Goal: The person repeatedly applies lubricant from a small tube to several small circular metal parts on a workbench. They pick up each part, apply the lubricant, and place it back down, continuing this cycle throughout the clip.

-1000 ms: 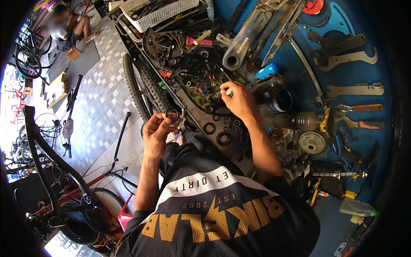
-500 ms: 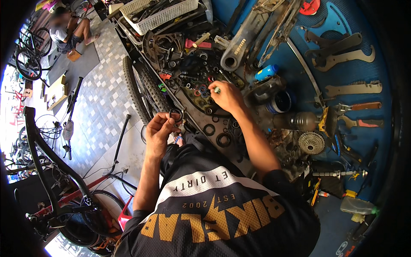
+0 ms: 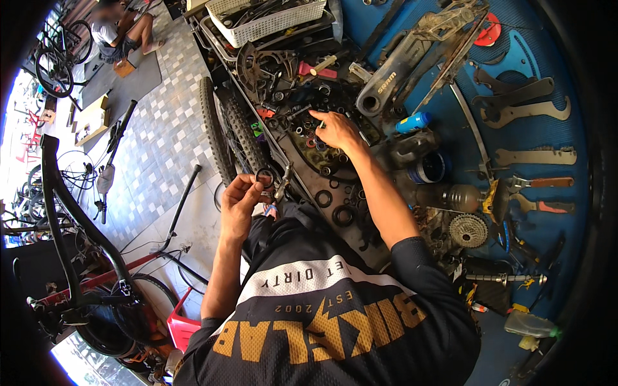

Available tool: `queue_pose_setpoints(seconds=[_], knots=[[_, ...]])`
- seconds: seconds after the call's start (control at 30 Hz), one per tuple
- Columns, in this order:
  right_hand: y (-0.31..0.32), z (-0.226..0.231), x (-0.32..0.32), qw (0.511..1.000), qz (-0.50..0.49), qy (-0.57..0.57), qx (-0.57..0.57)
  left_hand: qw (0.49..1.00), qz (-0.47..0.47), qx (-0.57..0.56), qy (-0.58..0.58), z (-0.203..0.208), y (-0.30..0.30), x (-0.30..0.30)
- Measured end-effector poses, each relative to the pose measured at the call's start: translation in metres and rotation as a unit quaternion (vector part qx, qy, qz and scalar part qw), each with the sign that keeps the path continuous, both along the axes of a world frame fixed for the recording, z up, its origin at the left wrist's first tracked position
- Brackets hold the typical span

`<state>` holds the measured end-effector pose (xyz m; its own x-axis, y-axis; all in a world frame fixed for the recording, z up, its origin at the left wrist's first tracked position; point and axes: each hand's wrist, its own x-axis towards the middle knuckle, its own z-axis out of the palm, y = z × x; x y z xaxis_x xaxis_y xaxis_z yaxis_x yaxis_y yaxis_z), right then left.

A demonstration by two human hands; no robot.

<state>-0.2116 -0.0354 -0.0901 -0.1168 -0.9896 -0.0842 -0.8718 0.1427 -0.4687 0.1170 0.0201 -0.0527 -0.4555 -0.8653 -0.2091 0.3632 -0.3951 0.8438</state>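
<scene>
My left hand (image 3: 239,202) pinches a thin dark ring (image 3: 265,174) between thumb and fingertips, held above my lap near the bench edge. Over a pile of small bike parts, my right hand (image 3: 339,132) has its index finger stretched toward the clutter, the other fingers curled. Something small and pale shows at those curled fingers, too small to name. Beneath this hand lies a greasy tray (image 3: 298,147) with several small rings and bearings. Closer to me, a black ring (image 3: 323,198) and a larger black ring (image 3: 344,216) rest on the bench.
A crank arm (image 3: 386,90), blue bottle (image 3: 413,122), blue-rimmed tub (image 3: 430,168) and cassette (image 3: 468,229) lie to the right, before flat wrenches (image 3: 534,156). A white basket (image 3: 267,24) stands at the back. Tyres (image 3: 217,132) lean left of the bench; another person sits far left.
My right hand has shifted slightly further over the parts, its index finger now extended. My left hand still holds the ring. The whole view has swung a little, sliding the bench rightward.
</scene>
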Motion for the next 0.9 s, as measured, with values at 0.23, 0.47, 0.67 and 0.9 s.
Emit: queue_pose_setpoints(seconds=[0.23,0.47,0.67,0.9], knots=[[-0.012,0.008,0.003,0.999,-0.048,0.000,-0.001,1.000,0.001,-0.005,0.007,-0.003,-0.001,0.000],[-0.011,0.003,-0.002,0.997,0.019,0.075,0.015,1.000,0.005,0.003,0.000,-0.002,-0.001,0.002],[-0.014,0.003,-0.002,0.996,0.040,0.079,0.011,1.000,0.004,0.005,-0.003,-0.004,-0.002,0.001],[-0.014,0.015,-0.001,0.989,0.081,0.122,0.034,1.000,0.001,0.007,-0.001,-0.002,-0.003,0.000]])
